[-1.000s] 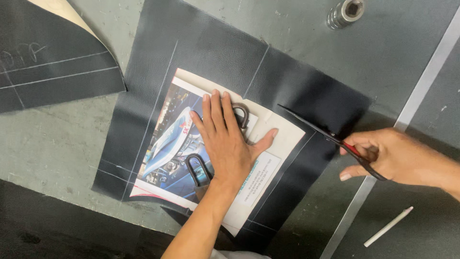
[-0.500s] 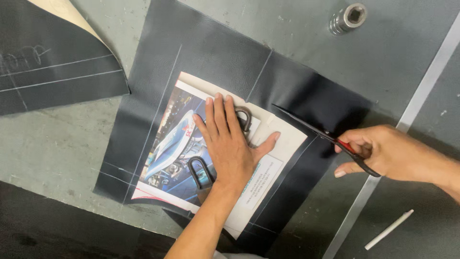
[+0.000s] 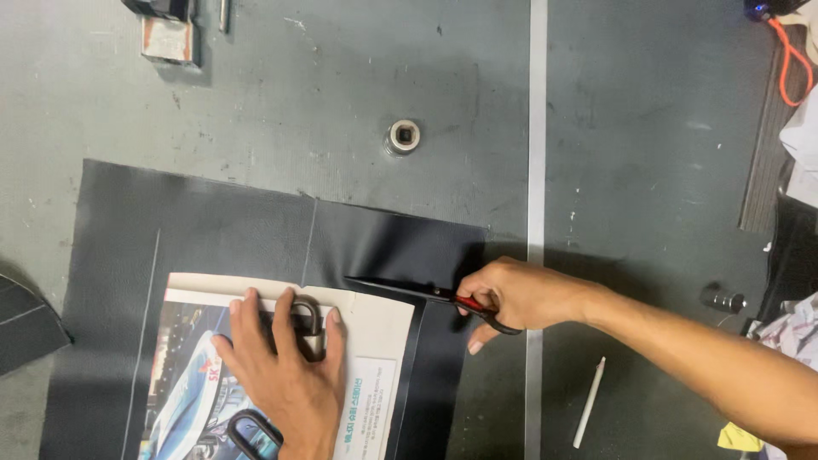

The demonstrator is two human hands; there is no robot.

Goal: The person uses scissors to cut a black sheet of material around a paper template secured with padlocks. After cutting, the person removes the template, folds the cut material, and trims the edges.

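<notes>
Black leather-like sheet (image 3: pixel 256 230) lies flat on the grey desk (image 3: pixel 298 77), thin pale chalk lines drawn across it. On top of it sits a printed paper card with a blue-and-white picture (image 3: pixel 375 341), pale border around it. My left hand (image 3: pixel 285 375) presses flat on that card, fingers (image 3: pixel 243 319) spread wide, palm down, not gripping anything. Under the hand I see dark metal loop-shaped weights (image 3: pixel 305 313), one near the fingertips, another by the wrist at the bottom edge. My right hand (image 3: pixel 520 294) holds black scissors with a red mark near the pivot (image 3: pixel 409 291), fingers closed through the handles. The blades point left, lying over the sheet just above the card's top right corner; I cannot tell if the blades are apart. Near the right forearm a white chalk stick (image 3: pixel 590 402) rests on the desk. A small metal socket (image 3: pixel 402 136) stands above the sheet, well apart. A pale strip (image 3: pixel 537 128) runs down the desk.
</notes>
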